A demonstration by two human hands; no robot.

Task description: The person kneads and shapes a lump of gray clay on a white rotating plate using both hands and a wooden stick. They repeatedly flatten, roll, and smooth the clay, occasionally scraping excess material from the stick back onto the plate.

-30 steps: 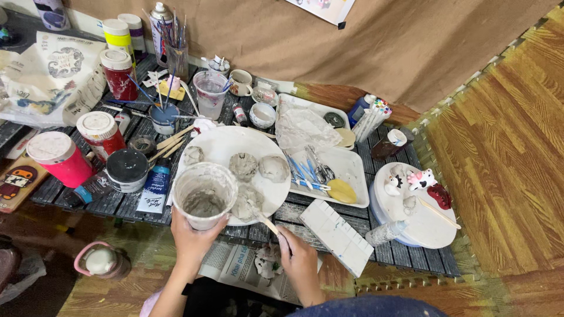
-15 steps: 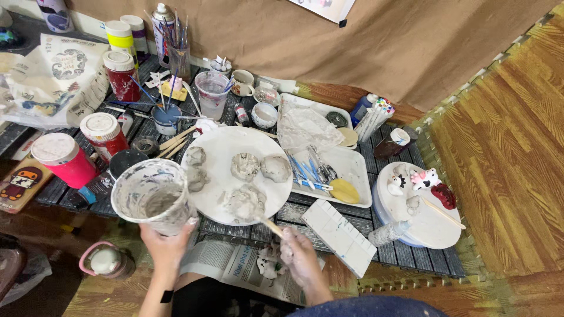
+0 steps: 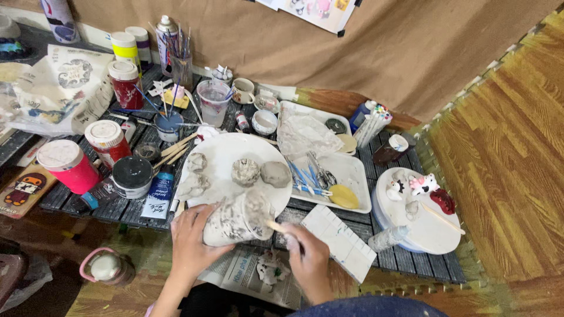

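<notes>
A: Head view first. What is the thing in work here?

B: A clay-smeared plastic cup (image 3: 238,220). It is tipped on its side, with the mouth toward the person's right, at the near edge of the big white plate (image 3: 235,154) on the slatted bench (image 3: 76,196).

A: And who holds it?

B: The left hand (image 3: 192,242). Its fingers (image 3: 207,212) wrap around the base end of the cup and press on its wall. The right hand (image 3: 305,258) pinches a thin wooden stick (image 3: 276,226), and the tip of the stick meets the rim of the cup.

A: So which step is this, in your opinion?

B: I judge that the person scrapes or stirs the wet clay inside the cup. How much clay remains inside I cannot tell, because the mouth faces away from the camera.

A: What does the next move need?

B: A steady tilt from the left hand, I think, and the stick working along the inner wall, so that what comes out falls on the plate and not on the newspaper (image 3: 247,276) below.

A: What lies around?

B: On the plate, two grey clay balls (image 3: 245,171) and some flat clay pieces (image 3: 192,186). To the left stands a black-lidded jar (image 3: 132,175) and a pink tub (image 3: 69,167); to the right a white tray (image 3: 346,176) with blue tools and a yellow sponge (image 3: 343,196).
</notes>
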